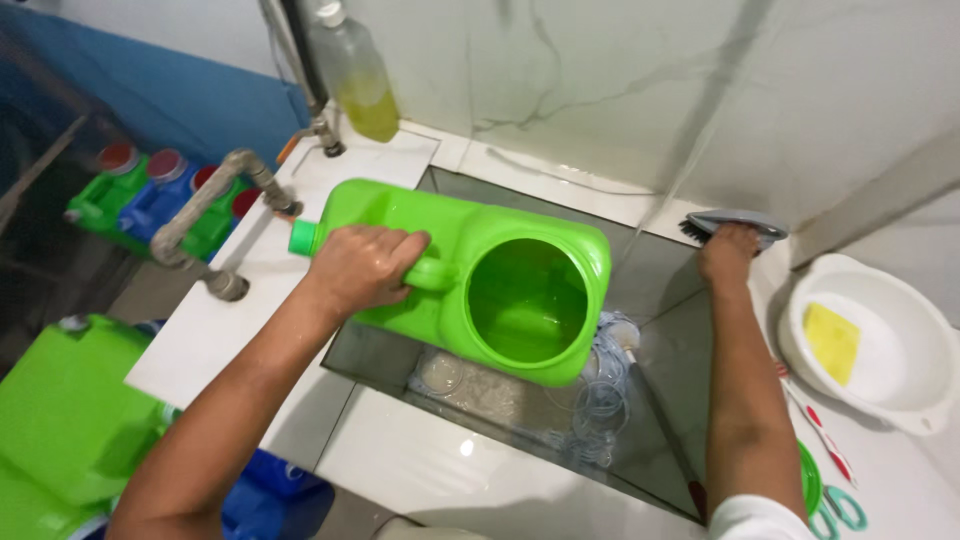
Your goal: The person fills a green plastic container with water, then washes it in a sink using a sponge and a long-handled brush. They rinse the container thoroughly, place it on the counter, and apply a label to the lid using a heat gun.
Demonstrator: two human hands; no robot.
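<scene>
While the left hand (362, 268) clamps the green jug's (500, 275) handle, the right hand (727, 250) closes on a brush (735, 222).

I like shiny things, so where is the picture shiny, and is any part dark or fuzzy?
Head view: a small bright glare spot sits on the white counter; the wet left hand glistens; the green jug looks sharp and evenly lit; the left edge by the blue wall is dimmer.

- White tiled counter (400, 450) around a sunken grey sink (660, 300).
- On it at the right: white basin (900, 400) holding a yellow sponge (832, 342), a red toothbrush (822, 435), green scissors (840, 508).
- At the back corner: a plastic bottle (355, 70) of yellow liquid.
</scene>
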